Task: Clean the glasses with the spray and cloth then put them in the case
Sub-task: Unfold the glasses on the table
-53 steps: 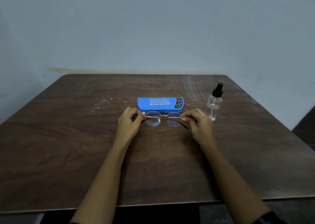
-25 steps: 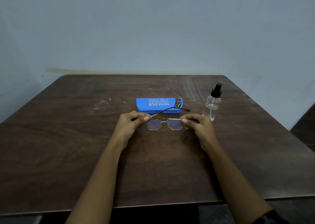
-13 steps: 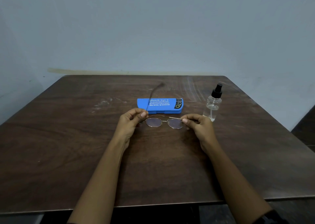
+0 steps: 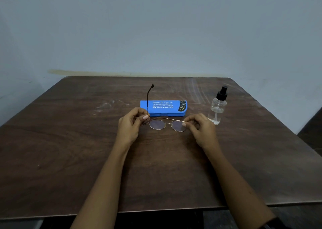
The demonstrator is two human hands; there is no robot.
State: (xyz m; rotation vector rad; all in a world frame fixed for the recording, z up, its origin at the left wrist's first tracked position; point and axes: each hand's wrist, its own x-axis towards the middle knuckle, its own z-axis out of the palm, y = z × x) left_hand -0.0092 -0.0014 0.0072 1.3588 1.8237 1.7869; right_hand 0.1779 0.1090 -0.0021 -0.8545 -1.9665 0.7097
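Thin gold-rimmed glasses [image 4: 167,124] are held just above the brown table [image 4: 69,150], lenses facing me. My left hand [image 4: 129,124] pinches the left hinge, and the dark left temple arm sticks straight up and away. My right hand [image 4: 200,129] pinches the right end of the frame; I cannot see the right arm. A closed blue glasses case [image 4: 171,108] with white lettering lies just behind the glasses. A small clear spray bottle [image 4: 217,106] with a black nozzle stands to the right of the case. No cloth is in sight.
A pale blue wall [image 4: 156,28] rises behind the table's far edge. The table's front edge runs under my forearms. Pale scuff marks show on the tabletop left of the case and near its far right corner.
The left temple arm has swung open from lying folded across the frame to pointing up and away. Both hands have stayed at the ends of the frame.
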